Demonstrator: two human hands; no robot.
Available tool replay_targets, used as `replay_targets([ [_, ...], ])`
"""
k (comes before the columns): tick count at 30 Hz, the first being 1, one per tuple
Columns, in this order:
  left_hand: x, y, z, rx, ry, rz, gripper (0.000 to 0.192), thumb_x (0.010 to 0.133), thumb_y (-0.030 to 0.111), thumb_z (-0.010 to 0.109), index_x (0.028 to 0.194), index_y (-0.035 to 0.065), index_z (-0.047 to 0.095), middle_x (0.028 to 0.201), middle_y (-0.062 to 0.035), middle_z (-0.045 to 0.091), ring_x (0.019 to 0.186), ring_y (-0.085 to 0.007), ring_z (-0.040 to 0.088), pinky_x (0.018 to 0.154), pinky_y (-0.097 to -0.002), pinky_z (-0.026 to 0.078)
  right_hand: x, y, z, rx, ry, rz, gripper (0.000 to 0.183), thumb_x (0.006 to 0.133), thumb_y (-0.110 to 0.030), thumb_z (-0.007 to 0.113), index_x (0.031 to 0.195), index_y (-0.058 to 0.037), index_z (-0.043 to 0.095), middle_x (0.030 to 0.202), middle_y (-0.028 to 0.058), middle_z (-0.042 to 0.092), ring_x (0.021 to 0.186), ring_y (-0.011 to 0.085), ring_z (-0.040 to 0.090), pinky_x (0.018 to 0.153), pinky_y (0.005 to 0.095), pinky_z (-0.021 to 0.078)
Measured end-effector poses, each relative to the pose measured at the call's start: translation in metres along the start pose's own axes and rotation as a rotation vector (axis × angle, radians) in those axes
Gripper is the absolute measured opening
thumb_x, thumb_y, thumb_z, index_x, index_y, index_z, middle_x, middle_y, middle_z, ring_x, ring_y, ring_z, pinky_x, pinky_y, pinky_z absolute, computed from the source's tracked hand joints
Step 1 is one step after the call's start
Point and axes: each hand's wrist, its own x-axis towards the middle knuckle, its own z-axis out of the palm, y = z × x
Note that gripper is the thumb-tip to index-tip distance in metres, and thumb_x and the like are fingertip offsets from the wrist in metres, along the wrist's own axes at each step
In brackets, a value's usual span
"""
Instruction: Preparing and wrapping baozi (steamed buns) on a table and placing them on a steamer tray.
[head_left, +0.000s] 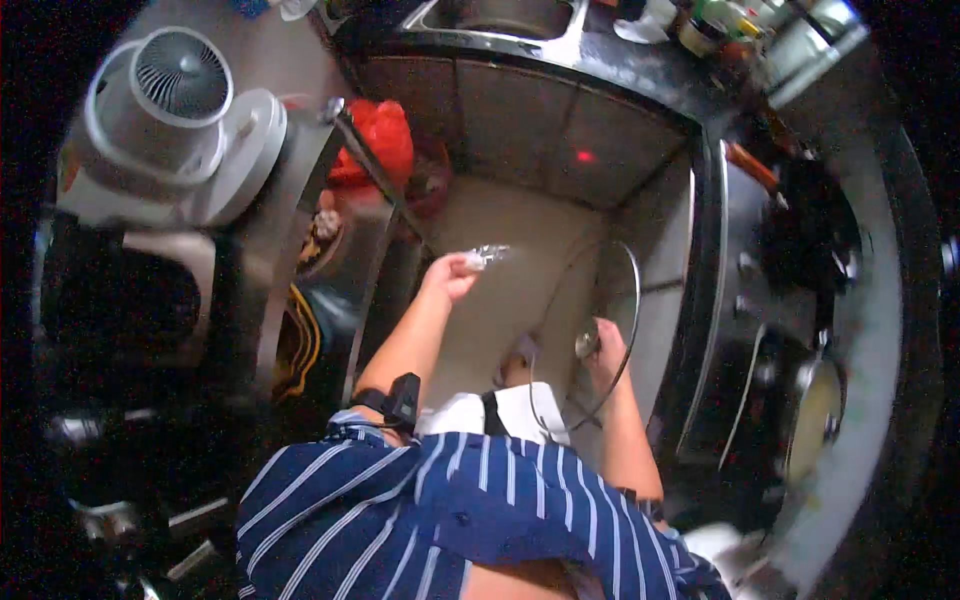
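My left hand (450, 277) is raised over the floor, its fingers closed on a small, shiny, crumpled clear packet (487, 256). What the packet contains is too blurred to tell. My right hand (610, 351) grips the round knob (587, 345) of what looks like a glass pot lid (637, 289) with a thin metal rim. The lid hangs tilted in the air, and the floor and my forearm show through it. Both hands are in front of my body, well apart from each other.
On the right, a pan (814, 424) and a dark wok (810, 217) sit on the stove. A sink (495, 19) is set in the far counter. To the left are a metal shelf unit (379, 255), a red plastic bag (386, 142) and a white fan (184, 79).
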Motion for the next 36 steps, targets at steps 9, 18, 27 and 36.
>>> replay_targets([
  [9,0.179,0.087,0.005,-0.248,0.278,0.218,0.021,0.081,0.011,0.044,0.097,-0.0014,0.046,0.100,-0.0170,0.051,0.088,-0.0345,0.052,0.080,-0.0446,0.046,0.133,-0.060,0.040,-0.199,0.048,0.210,0.017,0.086,-0.020,0.050,0.097,-0.0081,0.048,0.073,-0.0015,0.050,0.055,0.0061,0.044,0.043,0.0209,0.0350],
  [18,0.322,0.194,0.006,-0.199,0.455,0.571,0.025,0.083,0.018,0.047,0.103,0.0054,0.052,0.103,-0.0113,0.057,0.088,-0.0252,0.055,0.077,-0.0440,0.046,0.221,-0.049,0.052,-0.263,0.166,0.336,0.024,0.084,-0.030,0.054,0.100,-0.0120,0.049,0.071,-0.0024,0.049,0.052,0.0078,0.043,0.041,0.0205,0.0305],
  [27,0.376,0.234,-0.013,-0.164,0.378,0.608,0.029,0.084,0.024,0.050,0.107,0.0073,0.051,0.101,-0.0106,0.057,0.088,-0.0233,0.055,0.074,-0.0401,0.047,0.260,-0.053,0.081,-0.316,0.293,0.350,0.022,0.085,-0.031,0.049,0.098,-0.0127,0.050,0.072,-0.0032,0.046,0.051,0.0061,0.038,0.042,0.0192,0.0297],
  [36,0.326,0.074,0.047,0.520,0.045,-0.122,0.040,0.085,0.033,0.053,0.117,0.0094,0.047,0.103,-0.0099,0.056,0.087,-0.0212,0.056,0.074,-0.0355,0.048,0.223,-0.071,0.065,-0.346,0.159,0.467,0.020,0.083,-0.027,0.051,0.095,-0.0113,0.053,0.081,-0.0008,0.055,0.060,0.0056,0.046,0.042,0.0195,0.0337],
])
